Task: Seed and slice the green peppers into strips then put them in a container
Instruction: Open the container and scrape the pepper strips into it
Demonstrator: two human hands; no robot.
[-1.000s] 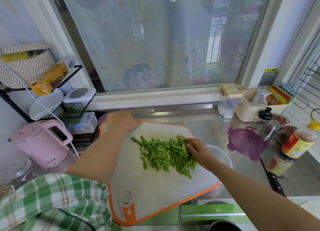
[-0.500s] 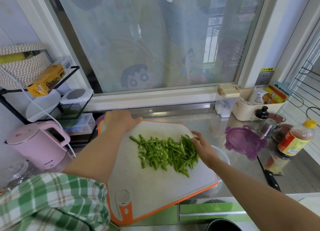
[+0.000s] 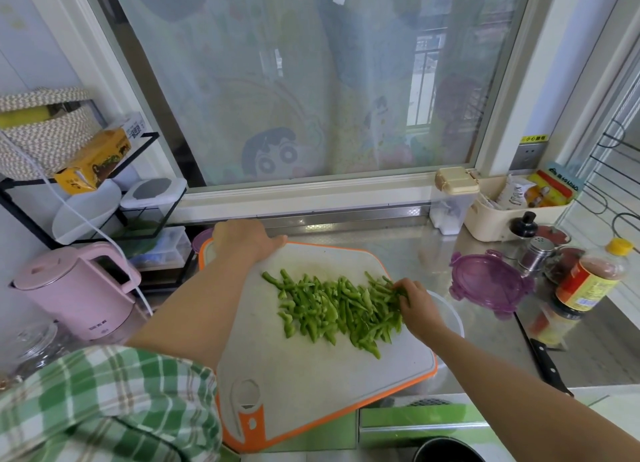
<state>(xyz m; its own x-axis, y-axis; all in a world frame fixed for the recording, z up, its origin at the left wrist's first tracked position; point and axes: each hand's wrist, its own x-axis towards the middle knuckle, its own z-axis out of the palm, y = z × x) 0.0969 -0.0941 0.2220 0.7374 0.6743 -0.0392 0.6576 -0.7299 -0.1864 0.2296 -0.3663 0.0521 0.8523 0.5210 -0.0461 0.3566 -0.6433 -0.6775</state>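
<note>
Green pepper strips (image 3: 332, 305) heaped mid cutting board (image 3: 311, 375), right-hand grip (image 3: 419, 305) curled round a few strips at the pile's right edge, clear container (image 3: 452, 317) just beneath that side, left-hand grip (image 3: 246, 239) clasping the board's far corner, purple lid (image 3: 488, 285) and knife (image 3: 543, 361) on steel worktop (image 3: 398, 250)

Green pepper strips (image 3: 337, 307) — orange-rimmed white board (image 3: 311, 375).

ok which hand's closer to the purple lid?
Right. The right hand, fingers curled into the pepper strips at the cutting board's right edge, sits just left of the purple lid; the left hand grips the board's far left corner.
</note>
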